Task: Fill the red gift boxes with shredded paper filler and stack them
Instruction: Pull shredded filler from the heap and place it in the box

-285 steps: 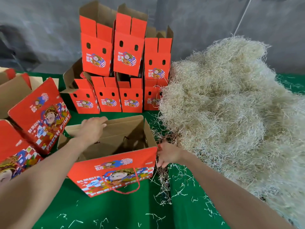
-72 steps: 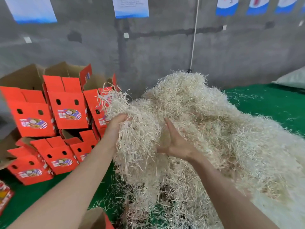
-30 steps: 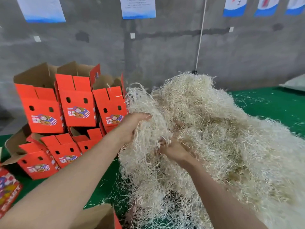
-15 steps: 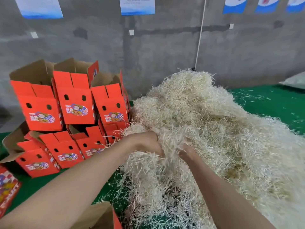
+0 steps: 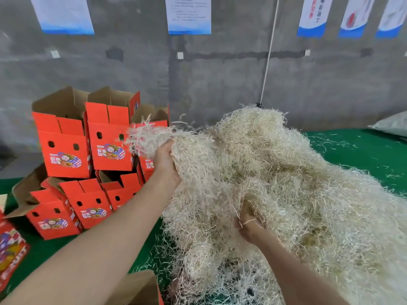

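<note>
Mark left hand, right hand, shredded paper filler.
left hand [image 5: 164,165]: head view, back of the hand.
right hand [image 5: 250,226]: head view, back of the hand.
shredded paper filler [image 5: 253,130]: head view, top of the main pile.

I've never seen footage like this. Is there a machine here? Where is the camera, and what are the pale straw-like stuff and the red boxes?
There is no machine here. This is a person at work, filmed by one wide-angle camera worn on their head. It looks forward and down, so you see everything from their own viewpoint.

The pale heap is shredded paper filler, piled on a green table cover. The left hand grips a clump of it, raised at the heap's left side. The right hand is lower. Its fingers are buried in the filler, so its grip is hidden.

On the left are the red gift boxes, open-topped and stacked in two layers in front of a grey wall. The brown cardboard at the bottom edge is another open box, probably the one waiting to be filled.
</note>
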